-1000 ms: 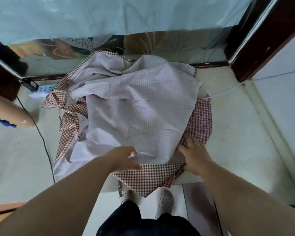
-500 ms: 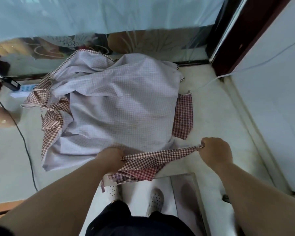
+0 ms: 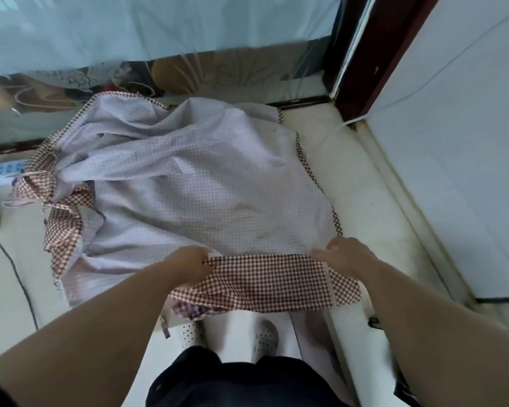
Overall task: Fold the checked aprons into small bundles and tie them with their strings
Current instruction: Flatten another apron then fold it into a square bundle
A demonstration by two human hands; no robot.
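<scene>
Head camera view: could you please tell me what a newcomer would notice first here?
The eye lands on the big pale checked apron spread rumpled over the middle of the table. At its near edge the left hand and right hand pinch the two ends of a darker red-checked band, stretched between them. Below, white perforated shoes show on the floor.

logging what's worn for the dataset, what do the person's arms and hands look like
Both forearms are bare, with no sleeves in view. The left hand and right hand carry no gloves, and no rings, watch or bands show. Nothing is marked on them that the head view shows.
</scene>
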